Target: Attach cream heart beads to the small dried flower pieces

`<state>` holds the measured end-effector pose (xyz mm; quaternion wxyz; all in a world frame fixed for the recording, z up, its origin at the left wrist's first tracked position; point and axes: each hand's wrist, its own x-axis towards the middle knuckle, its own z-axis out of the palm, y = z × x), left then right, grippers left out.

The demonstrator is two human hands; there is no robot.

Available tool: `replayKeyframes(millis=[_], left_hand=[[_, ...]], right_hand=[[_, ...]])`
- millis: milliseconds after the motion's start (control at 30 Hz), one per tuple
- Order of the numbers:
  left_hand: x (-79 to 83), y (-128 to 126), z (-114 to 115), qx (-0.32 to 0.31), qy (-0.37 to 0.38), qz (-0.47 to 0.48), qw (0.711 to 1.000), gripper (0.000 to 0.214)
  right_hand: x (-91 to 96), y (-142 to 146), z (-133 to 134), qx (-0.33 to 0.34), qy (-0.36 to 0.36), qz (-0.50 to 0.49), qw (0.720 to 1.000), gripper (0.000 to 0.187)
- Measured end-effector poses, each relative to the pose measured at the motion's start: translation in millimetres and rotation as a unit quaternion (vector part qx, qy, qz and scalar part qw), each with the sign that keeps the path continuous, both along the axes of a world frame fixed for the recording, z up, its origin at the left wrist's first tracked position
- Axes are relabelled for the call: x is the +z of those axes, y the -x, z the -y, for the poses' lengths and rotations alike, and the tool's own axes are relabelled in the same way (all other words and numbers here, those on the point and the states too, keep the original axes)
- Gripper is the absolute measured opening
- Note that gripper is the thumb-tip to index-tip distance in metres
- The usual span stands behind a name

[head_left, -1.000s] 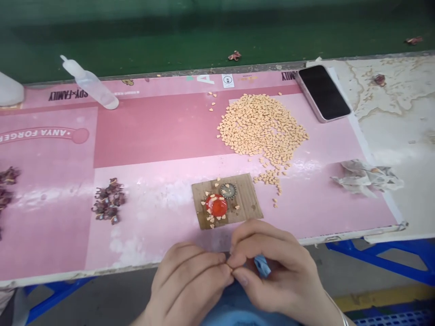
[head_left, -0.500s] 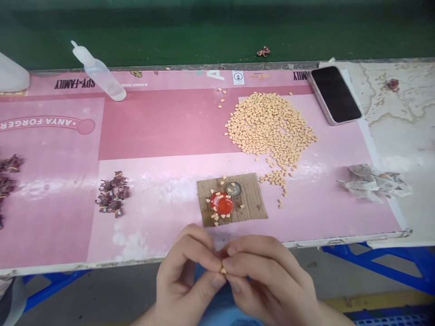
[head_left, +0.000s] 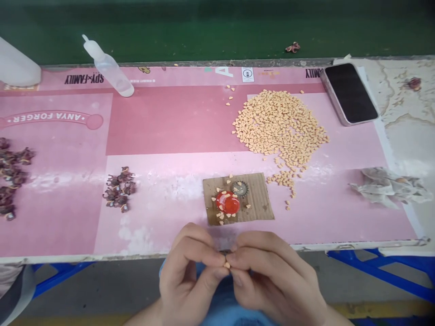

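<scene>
My left hand (head_left: 195,271) and my right hand (head_left: 272,271) meet fingertip to fingertip in front of the table's near edge. Between their pinched thumbs and forefingers shows a small tan heart-like piece (head_left: 227,265); whatever else the fingers may enclose is hidden. Just beyond the hands lies a piece of cardboard (head_left: 260,203). On it rest a red dish (head_left: 231,204), a bottle cap (head_left: 240,189) and several loose tan pieces. Farther back spreads a large pile of such tan pieces (head_left: 278,122).
A cluster of small dark-brown figures (head_left: 119,189) lies to the left, with more brown figures (head_left: 12,174) at the far left. A squeeze bottle (head_left: 113,72) and a white container (head_left: 16,63) lie behind. On the right are a phone (head_left: 350,93) and crumpled tissue (head_left: 390,185).
The view has swung slightly left, so the table's things appear farther right. My hands keep their fingertip pinch, and the tan piece between them shows a little more clearly.
</scene>
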<state>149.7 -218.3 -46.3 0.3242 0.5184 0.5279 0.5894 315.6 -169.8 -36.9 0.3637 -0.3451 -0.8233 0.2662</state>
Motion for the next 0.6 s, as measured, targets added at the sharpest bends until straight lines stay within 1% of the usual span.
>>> replayKeyframes(millis=[67,133,233,300,333,400,433,467,600], left_hand=[[-0.2,6,0,0.005,-0.023,-0.042,0.999,0.023],[-3.2,14,3,0.023,-0.052,-0.109,0.992,0.019],[-15.3,27,14,0.057,-0.066,-0.201,0.976,0.018],[-27.1,39,24,0.117,-0.078,-0.242,0.960,0.013],[-32.8,45,29,0.157,-0.088,-0.259,0.949,0.013],[-41.2,57,36,0.226,-0.094,-0.282,0.927,0.028],[-43.3,62,38,0.238,-0.088,-0.289,0.923,0.033],[-43.7,66,39,0.227,-0.080,-0.299,0.923,0.035],[-35.5,76,34,0.121,-0.063,-0.356,0.924,0.027]], right_hand=[[2.8,5,-6,-0.003,-0.007,-0.013,1.000,0.014],[5.4,10,-12,-0.016,-0.033,-0.030,0.999,0.017],[4.4,8,-18,-0.024,-0.046,-0.033,0.998,0.020],[-1.1,-2,-19,-0.053,-0.036,-0.038,0.997,0.018],[-5.1,-9,-20,-0.084,-0.034,-0.047,0.995,0.017],[-13.4,-26,-20,-0.158,-0.047,-0.080,0.983,0.018],[-17.1,-34,-21,-0.172,-0.052,-0.085,0.980,0.019],[-19.9,-41,-22,-0.176,-0.056,-0.087,0.979,0.020],[-22.1,-56,-25,-0.163,-0.054,-0.049,0.984,0.021]])
